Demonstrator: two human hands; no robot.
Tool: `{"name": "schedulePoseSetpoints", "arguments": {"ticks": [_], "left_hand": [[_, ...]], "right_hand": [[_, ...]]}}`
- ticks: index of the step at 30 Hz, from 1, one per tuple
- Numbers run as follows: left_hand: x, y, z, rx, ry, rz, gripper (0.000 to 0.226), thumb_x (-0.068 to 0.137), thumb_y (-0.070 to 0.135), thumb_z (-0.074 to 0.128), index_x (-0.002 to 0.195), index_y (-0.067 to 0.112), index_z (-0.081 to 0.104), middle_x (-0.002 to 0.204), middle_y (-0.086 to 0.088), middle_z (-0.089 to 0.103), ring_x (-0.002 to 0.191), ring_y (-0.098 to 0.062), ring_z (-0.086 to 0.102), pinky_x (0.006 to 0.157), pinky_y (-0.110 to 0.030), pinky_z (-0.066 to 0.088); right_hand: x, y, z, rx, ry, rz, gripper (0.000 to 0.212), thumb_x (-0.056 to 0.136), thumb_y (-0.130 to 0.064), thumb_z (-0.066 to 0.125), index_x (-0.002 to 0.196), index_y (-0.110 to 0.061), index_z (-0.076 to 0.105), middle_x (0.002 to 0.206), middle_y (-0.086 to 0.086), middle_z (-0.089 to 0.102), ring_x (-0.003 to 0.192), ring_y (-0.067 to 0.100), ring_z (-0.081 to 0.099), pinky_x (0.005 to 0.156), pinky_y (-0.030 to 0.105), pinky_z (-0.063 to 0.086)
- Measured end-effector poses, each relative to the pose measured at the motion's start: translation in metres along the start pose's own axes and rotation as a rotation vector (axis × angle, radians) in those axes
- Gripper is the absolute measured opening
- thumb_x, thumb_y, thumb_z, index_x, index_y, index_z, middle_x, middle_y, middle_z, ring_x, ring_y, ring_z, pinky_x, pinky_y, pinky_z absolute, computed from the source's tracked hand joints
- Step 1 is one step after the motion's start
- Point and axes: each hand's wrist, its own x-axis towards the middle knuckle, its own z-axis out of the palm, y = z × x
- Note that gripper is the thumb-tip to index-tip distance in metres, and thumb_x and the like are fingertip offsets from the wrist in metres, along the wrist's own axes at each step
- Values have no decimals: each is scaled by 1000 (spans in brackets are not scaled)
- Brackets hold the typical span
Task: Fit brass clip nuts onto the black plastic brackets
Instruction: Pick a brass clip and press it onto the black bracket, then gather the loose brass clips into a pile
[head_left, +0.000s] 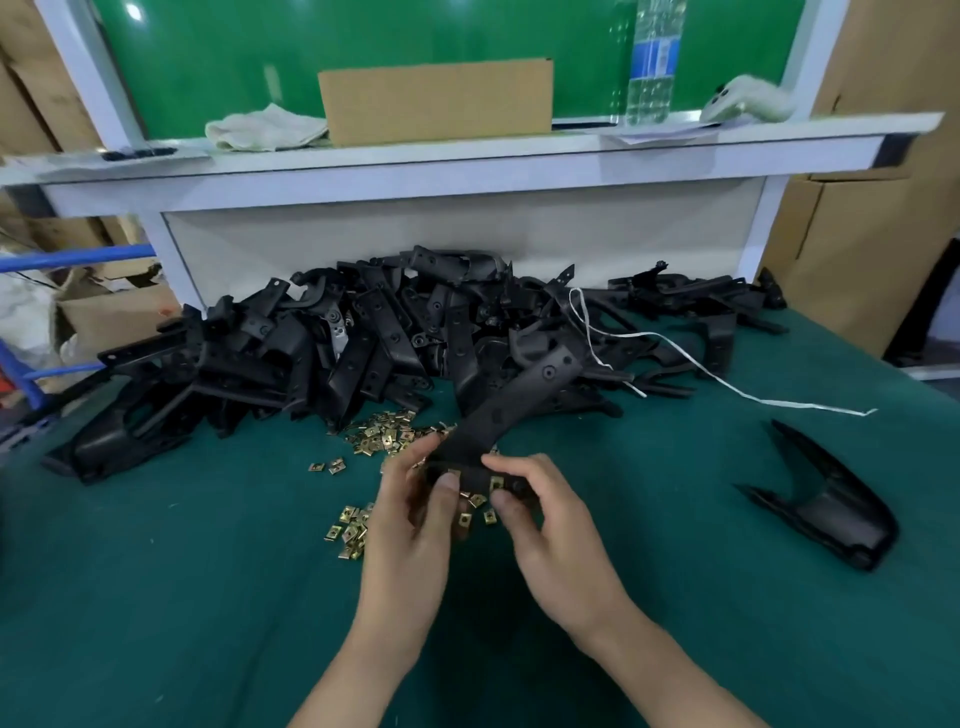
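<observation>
I hold one long black plastic bracket (511, 405) over the green table, its far end pointing up and to the right. My left hand (415, 525) grips its near end from the left, thumb on a brass clip nut (453, 474). My right hand (540, 514) grips the same end from the right, thumb beside another brass clip nut (496, 484) seated on the bracket edge. Loose brass clip nuts (387, 436) lie scattered beneath and left of my hands.
A big heap of black brackets (322, 348) fills the back of the table (182, 597). A single black bracket (826, 504) lies at the right. A white string (727, 382) trails across the heap. A cardboard box (436, 101) and cloth (260, 130) sit on the shelf.
</observation>
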Motion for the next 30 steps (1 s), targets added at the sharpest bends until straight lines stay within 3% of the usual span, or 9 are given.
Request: {"name": "schedulePoseSetpoints", "arguments": {"ticks": [8,11,14,18,21,23,25,28,30], "left_hand": [[-15,0,26,-379,235,-298,29,93,13,69,115,32,65,86,4,75,77,-8,70,71,-26,57],[-28,10,51,-392,228,-304,27,92,14,70,112,32,66,84,8,75,78,-6,70,83,-32,55],[-44,27,85,-406,159,-317,26,91,16,72,110,34,68,77,9,71,74,-7,66,80,-30,54],[-74,50,145,-367,-91,-333,25,92,19,71,111,34,67,72,6,67,67,-6,63,68,-23,54],[-106,69,203,-451,-353,-367,23,95,11,66,111,27,64,66,4,63,55,-6,60,54,-21,52],[-132,79,243,-454,-561,-378,25,95,13,66,115,26,63,71,3,65,57,-9,58,55,-25,47],[-159,81,280,-378,-806,-338,30,94,18,67,122,29,61,73,3,65,62,-13,54,64,-31,42],[-194,76,318,-234,-1027,-330,35,98,23,64,129,33,51,86,1,72,72,-9,63,77,-26,48],[-209,69,330,-168,-1066,-352,36,99,26,62,129,34,47,99,3,75,77,-2,68,66,-16,49]], "right_hand": [[-22,-26,-2,300,138,216,35,97,-8,62,106,-40,74,108,-18,69,106,-1,64,86,8,46],[-36,-34,-12,372,287,260,31,96,-4,61,102,-32,74,106,-16,72,102,0,65,83,11,47],[-55,-44,-32,458,488,283,29,97,-5,60,109,-30,67,98,-13,70,89,-1,64,78,12,48],[-86,-59,-77,645,880,324,34,96,-7,61,118,-33,58,105,2,64,79,5,63,71,15,50],[-114,-68,-124,837,1180,259,27,97,-7,61,120,-20,57,105,10,66,66,5,63,63,18,51],[-136,-73,-157,943,1323,243,27,98,-13,63,124,-8,56,112,18,71,75,13,66,66,23,52],[-163,-76,-188,1042,1404,240,28,98,-24,65,117,-4,59,108,16,74,85,22,69,73,31,55],[-202,-71,-218,1042,1431,225,20,100,-31,60,105,-12,64,94,2,70,77,6,70,76,26,54],[-222,-65,-227,967,1455,289,19,101,-29,59,109,-13,65,93,-4,69,73,-3,68,78,23,54]]}}
